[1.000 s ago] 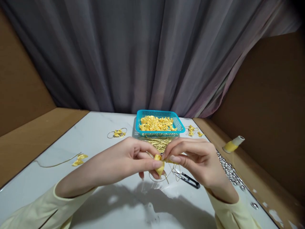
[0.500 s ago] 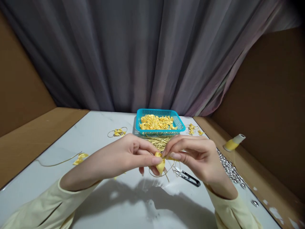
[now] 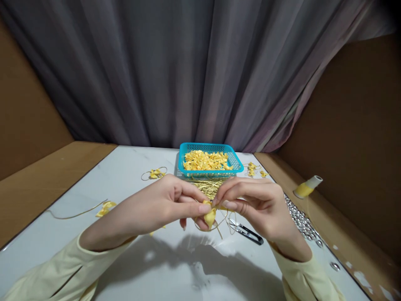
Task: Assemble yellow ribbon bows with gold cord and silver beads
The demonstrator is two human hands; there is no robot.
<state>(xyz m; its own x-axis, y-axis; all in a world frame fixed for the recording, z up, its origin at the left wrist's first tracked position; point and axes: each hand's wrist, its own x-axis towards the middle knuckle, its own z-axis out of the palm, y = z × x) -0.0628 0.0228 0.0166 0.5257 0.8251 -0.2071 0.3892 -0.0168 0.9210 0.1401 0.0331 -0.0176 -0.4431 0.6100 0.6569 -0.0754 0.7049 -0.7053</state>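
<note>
Far left on the white tabletop: a loose yellow bow on a gold cord, another bow further back. Left hand pinches a small yellow ribbon piece from the left; right hand pinches it from the right, above the tabletop at centre. Thin gold cord loops below it. Behind: blue basket of yellow bows, gold pins in front. Snips under right hand. Thread spool far right.
</note>
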